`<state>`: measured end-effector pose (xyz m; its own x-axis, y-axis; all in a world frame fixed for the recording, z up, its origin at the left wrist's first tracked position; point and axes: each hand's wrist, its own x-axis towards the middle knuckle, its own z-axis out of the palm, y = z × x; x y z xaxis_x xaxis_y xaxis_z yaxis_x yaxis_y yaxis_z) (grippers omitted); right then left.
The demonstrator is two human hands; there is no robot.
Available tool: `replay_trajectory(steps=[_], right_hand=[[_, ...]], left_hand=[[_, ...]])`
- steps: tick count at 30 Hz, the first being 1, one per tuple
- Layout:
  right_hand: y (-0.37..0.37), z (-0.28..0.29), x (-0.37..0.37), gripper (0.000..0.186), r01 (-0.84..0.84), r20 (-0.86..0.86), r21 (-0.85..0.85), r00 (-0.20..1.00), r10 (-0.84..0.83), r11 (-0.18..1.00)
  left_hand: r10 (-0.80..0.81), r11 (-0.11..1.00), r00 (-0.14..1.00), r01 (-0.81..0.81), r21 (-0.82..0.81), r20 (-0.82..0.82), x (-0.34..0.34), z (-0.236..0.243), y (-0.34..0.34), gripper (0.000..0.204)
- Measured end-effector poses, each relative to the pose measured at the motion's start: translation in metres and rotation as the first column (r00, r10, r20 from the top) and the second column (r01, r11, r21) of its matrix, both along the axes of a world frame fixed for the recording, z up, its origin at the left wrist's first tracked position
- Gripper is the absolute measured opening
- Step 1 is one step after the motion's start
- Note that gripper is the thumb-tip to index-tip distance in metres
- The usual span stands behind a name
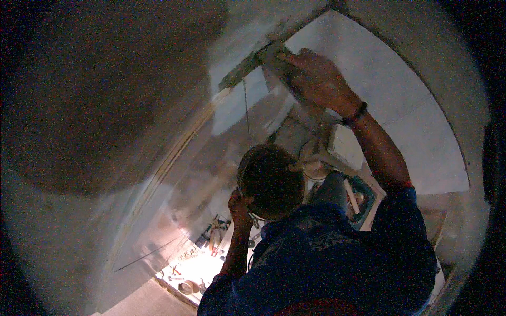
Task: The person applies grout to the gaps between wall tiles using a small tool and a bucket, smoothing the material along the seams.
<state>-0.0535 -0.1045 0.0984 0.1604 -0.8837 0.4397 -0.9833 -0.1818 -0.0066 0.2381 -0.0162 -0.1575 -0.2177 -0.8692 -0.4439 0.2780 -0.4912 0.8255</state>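
Observation:
My right hand [324, 83] is raised at the top of the head view, a dark band on its wrist. Its fingers are closed on a trowel [275, 59], whose blade lies against the corner seam between the white wall panels and the darker surface. Wet grey-brown mortar [240, 72] lies along that seam just left of the trowel. Lower down, my left hand [240, 208] grips the edge of a round bowl [271, 181] at chest height. Its inside looks dark, and what it holds is hard to make out in the dim light.
Below at the left, a brightly lit surface [203, 263] bears several scattered tools. A teal container [363, 203] with things in it stands below to the right. White wall panels [416, 126] rise close on the right, and a dark curved surface [116, 95] at the left.

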Motion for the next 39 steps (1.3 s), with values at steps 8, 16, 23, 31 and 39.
replay_trajectory(steps=[8,16,23,31,39], right_hand=[[0.037,-0.026,0.005,0.037,-0.228,0.028,0.122,0.974,0.226,0.966],[0.122,-0.13,-0.004,0.035,-0.289,0.761,0.329,0.645,-0.071,0.899],[0.163,-0.211,-0.027,0.035,-0.146,0.908,0.396,0.21,-0.363,0.906],[0.15,-0.343,-0.052,0.035,-0.055,0.933,0.313,-0.17,-0.317,0.948],[0.168,-0.346,0.003,0.036,-0.153,0.942,0.043,-0.323,-0.091,0.987]], left_hand=[[-0.024,0.986,0.999,0.031,-0.164,0.046,0.003,-0.011,0.018,0.022],[-0.05,0.986,0.997,0.059,-0.159,0.064,0.026,-0.049,0.03,0.02],[-0.112,0.938,0.948,0.201,-0.284,0.299,0.04,-0.06,0.03,0.019],[-0.099,0.941,0.909,0.217,-0.259,0.404,0.059,-0.087,0.034,0.014],[-0.017,0.983,0.975,0.057,-0.173,0.22,0.071,-0.087,0.039,0.017]])
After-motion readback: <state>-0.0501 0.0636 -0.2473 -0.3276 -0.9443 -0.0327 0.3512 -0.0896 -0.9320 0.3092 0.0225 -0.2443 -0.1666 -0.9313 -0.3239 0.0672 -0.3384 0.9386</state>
